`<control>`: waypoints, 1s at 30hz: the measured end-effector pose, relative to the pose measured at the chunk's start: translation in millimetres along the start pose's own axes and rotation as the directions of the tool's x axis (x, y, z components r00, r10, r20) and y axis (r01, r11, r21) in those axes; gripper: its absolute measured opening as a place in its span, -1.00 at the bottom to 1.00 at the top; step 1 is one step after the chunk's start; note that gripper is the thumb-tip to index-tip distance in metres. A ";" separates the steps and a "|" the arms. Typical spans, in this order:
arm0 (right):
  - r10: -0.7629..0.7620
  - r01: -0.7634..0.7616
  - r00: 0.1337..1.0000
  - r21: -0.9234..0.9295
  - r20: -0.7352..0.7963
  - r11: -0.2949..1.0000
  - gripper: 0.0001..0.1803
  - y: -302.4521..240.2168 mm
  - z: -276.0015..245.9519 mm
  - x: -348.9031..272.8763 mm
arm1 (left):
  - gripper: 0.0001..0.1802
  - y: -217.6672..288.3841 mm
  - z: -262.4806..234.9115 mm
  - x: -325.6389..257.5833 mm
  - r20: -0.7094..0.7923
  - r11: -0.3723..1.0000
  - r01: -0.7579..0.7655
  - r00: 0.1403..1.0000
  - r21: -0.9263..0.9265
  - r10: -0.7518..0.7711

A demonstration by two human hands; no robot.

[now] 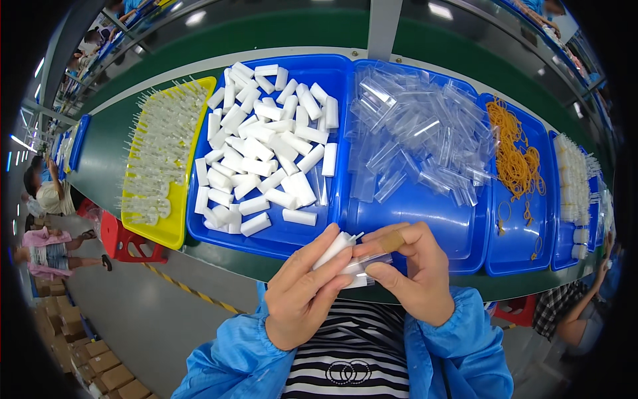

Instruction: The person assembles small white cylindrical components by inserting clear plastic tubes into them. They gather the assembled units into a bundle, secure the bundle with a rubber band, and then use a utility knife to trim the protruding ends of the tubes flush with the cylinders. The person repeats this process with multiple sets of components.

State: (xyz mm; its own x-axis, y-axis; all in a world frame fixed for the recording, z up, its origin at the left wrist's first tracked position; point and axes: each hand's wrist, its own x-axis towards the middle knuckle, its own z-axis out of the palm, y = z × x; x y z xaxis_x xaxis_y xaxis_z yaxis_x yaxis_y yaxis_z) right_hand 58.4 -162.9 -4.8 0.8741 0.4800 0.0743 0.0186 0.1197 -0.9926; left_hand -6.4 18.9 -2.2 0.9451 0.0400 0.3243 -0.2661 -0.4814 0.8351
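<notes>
Near the frame's centre, the left hand (292, 296) has its fingers (311, 253) pinching a smooth white block (332, 249); the right hand (422, 282) (one finger wears a tan wrap (393, 241)) pinches a glossy clear sleeve (373, 261) against the block's right side, thumb and fingertips close together. Matte white blocks (259, 147) fill a blue tray (325, 66) upper left of centre; slick transparent sleeves (405, 126) lie heaped upper right of centre; beyond, thin orange bands (515, 156) tangle; two linked rings mark the striped shirt (349, 332) at bottom centre.
</notes>
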 end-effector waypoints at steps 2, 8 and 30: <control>0.042 -0.042 0.999 0.062 0.004 0.997 -0.71 -1.8 -4.8 4.1 | -0.56 1.0 -6.8 4.6 0.058 0.999 0.007 0.998 -0.040 -0.005; 0.120 -0.111 0.992 0.174 -0.043 0.979 -0.72 -7.7 -14.5 5.9 | -0.66 -7.1 -7.8 -7.3 0.036 0.770 0.236 0.963 -0.593 -0.267; -0.044 0.105 0.973 -0.265 0.226 0.959 -0.72 -17.6 -19.1 -0.5 | -0.61 -6.0 -14.4 -0.2 0.315 0.718 0.346 0.931 -0.603 -0.185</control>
State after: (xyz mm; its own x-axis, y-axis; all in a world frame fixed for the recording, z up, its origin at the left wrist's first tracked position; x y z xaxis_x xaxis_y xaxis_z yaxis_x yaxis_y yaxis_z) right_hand 66.9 -181.9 10.8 0.7404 0.6579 0.1380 0.2382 -0.0648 -0.9690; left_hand -7.7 34.4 -0.9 0.9888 -0.1493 0.0079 0.0218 0.1964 0.9803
